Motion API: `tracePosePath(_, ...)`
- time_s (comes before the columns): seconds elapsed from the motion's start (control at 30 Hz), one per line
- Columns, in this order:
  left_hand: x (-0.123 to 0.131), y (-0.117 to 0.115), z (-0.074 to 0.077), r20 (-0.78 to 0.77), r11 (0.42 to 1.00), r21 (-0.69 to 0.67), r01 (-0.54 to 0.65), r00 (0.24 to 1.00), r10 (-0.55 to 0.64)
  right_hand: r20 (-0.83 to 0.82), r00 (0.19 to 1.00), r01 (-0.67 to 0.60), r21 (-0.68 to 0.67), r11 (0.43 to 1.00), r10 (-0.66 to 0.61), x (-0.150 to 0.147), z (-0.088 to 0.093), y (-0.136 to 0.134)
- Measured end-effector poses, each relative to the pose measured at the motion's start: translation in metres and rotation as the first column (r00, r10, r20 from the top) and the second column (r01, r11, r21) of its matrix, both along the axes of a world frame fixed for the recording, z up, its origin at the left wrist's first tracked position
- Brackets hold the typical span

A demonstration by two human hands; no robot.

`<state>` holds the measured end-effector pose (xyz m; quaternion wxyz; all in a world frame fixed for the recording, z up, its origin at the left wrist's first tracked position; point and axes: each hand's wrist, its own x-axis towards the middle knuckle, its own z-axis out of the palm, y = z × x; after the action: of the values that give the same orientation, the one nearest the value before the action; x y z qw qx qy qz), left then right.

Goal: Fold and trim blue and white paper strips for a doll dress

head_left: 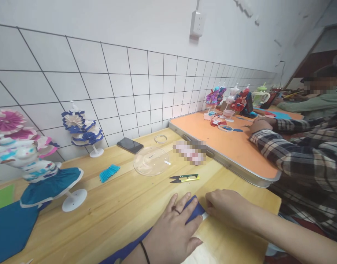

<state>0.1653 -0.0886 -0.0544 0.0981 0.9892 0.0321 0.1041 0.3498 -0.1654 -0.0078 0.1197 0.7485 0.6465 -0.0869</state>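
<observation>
Blue strip (197, 211), flat under left hand (172, 229) and right hand (229, 209)

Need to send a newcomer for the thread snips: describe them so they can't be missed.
Start at the wooden table along the tiled wall. Near its middle lies a clear round lid; the thread snips lie just right of it, nearer the table's front edge. They are the only tool there with yellow-green handles and dark pointed blades.

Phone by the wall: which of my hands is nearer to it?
Left. The left hand lies flat on the blue sheet, nearer you than the phone; the right hand is farther right, at the sheet's end.
</observation>
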Motion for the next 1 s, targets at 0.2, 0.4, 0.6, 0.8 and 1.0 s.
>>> tracePosePath(0.2, -0.008, -0.001, 0.002, 0.047, 0.99, 0.142, -0.017, 0.999, 0.01, -0.05, 0.997, 0.057, -0.021, 0.998, -0.058, 0.005, 0.0, 0.006)
tracePosePath(0.4, -0.043, -0.004, 0.008, 0.058, 0.948, 0.315, -0.037, 0.998, 0.02, -0.109, 0.99, 0.087, -0.045, 0.995, -0.091, 0.006, 0.003, 0.002)
tracePosePath(0.6, -0.092, -0.007, 0.016, 0.108, 0.856, 0.51, -0.087, 0.993, 0.037, -0.166, 0.98, 0.105, -0.053, 0.993, -0.113, 0.009, -0.002, 0.001)
tracePosePath(0.8, -0.135, -0.013, 0.021, 0.175, 0.776, 0.619, -0.122, 0.984, 0.015, -0.216, 0.969, 0.107, -0.055, 0.993, -0.116, 0.01, -0.002, -0.001)
tracePosePath(1.0, -0.177, -0.025, 0.013, 0.237, 0.73, 0.636, -0.25, 0.964, 0.123, -0.264, 0.959, 0.09, -0.048, 0.995, -0.099, 0.019, -0.014, -0.002)
